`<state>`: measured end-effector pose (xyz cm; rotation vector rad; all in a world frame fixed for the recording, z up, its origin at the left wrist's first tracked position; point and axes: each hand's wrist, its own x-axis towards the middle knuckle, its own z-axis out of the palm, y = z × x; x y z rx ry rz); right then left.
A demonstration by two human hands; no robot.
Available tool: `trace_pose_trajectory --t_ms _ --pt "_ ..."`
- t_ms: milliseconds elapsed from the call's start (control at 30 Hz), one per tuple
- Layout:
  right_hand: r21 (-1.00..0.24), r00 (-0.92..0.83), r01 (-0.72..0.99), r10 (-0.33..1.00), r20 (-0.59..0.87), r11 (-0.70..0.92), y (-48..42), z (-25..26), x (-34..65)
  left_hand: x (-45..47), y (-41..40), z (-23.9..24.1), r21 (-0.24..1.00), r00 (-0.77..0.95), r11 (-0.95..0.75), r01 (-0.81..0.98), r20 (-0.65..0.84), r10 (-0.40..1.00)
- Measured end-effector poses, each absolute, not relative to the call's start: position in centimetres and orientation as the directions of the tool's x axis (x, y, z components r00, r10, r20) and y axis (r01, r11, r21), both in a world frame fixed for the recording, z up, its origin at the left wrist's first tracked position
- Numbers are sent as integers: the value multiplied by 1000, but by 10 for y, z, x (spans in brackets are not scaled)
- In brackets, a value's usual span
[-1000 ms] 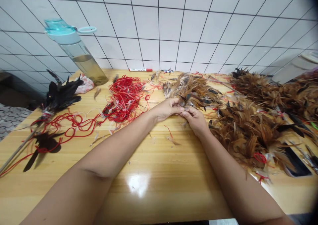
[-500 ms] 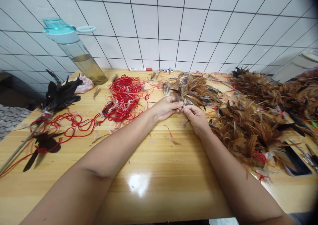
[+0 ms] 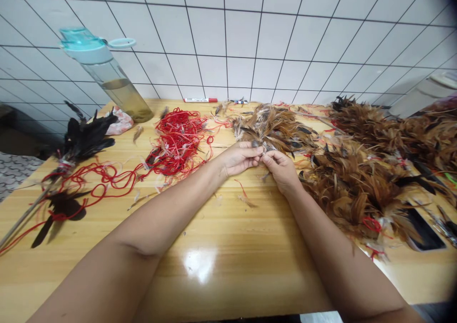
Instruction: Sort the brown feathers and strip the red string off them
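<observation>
Two hands, left hand (image 3: 243,160) and right hand (image 3: 283,171), meet, each grip pinched on a tuft (image 3: 264,147) between the fingertips. I'd judge it light, soft, easily crushed, best held by its quills. Feathers (image 3: 282,127) lie just beyond, at one o'clock; string (image 3: 178,140) at nine.

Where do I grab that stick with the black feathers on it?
Probably by its bare near part, coming from the left: the stick is thin and uncovered there, while the black feathers fan out at the far end and red string lies to the right.
</observation>
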<state>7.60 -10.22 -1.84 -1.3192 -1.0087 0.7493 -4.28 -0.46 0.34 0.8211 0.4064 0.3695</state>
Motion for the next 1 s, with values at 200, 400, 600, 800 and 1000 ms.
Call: trace_pose_trajectory --t_ms 200,400,600,800,1000 --pt "-984 390 123 905 169 131 -103 -18 76 -43 -3 0 793 869 591 -144 -184 459" --pt "-986 389 89 907 162 138 -102 -22 77 -43 -5 0 823 873 552 -130 -169 457" --pt "-989 407 47 901 149 142 -102 -22 77 -43 -4 2 873 854 460 -161 -110 508" --pt "-992 467 10 876 119 129 -100 -22 78 -43 0 4 910 808 364 -200 -57 586" --pt "-994 412 -80 911 31 70 -101 -24 80 -45 -2 9 952 786 242 -189 -1 619"
